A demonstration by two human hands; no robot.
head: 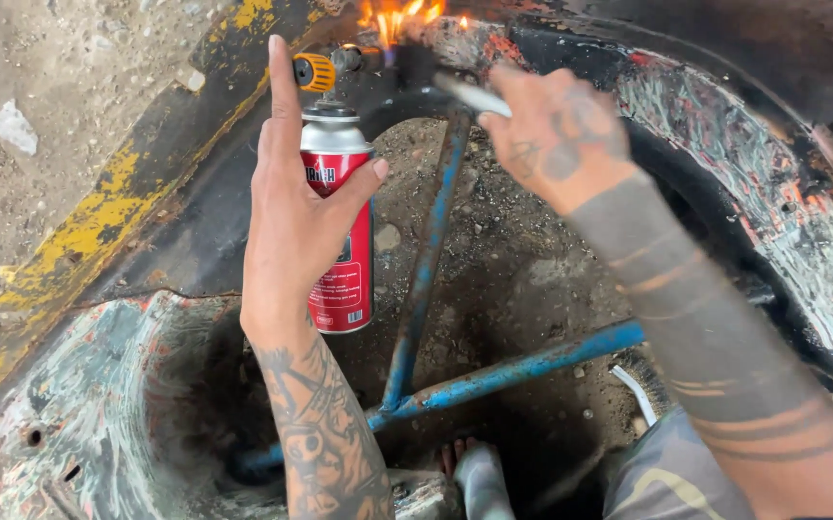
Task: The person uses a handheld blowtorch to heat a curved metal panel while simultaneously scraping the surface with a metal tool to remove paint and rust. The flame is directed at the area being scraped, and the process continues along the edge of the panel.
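My left hand (293,207) grips a red gas canister (341,236) with a torch head and an orange knob (315,72) on top. An orange flame (399,17) burns at the torch tip against the blackened inner wall of a large curved tyre-like rubber body (724,135). My right hand (559,130) holds a thin pale tool (472,96) close to the flame, its tip near the heated spot.
A blue metal tube frame (493,371) crosses the gravel ground inside the opening. A yellow-painted worn edge (99,217) runs along the left. Scraped grey rubber (89,404) lies lower left. My bare foot (455,457) and trouser leg show at the bottom.
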